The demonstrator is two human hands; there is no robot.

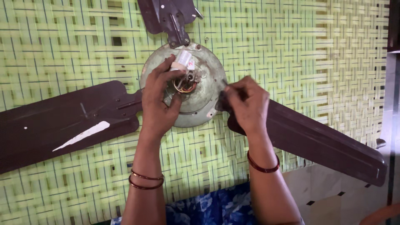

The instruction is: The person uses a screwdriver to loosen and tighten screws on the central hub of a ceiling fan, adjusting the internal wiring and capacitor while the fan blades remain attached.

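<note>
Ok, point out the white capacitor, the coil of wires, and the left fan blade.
white capacitor [183, 59]: head view, on its white cylindrical body above the left hand's fingers.
coil of wires [184, 87]: head view, on the orange and yellow loops at the motor's centre.
left fan blade [62, 125]: head view, on its dark brown face.

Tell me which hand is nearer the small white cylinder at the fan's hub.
Left. The left hand has its fingertips touching the white cylinder on the round motor housing. The right hand is off to the side, at the housing's rim where the right blade attaches.
</note>
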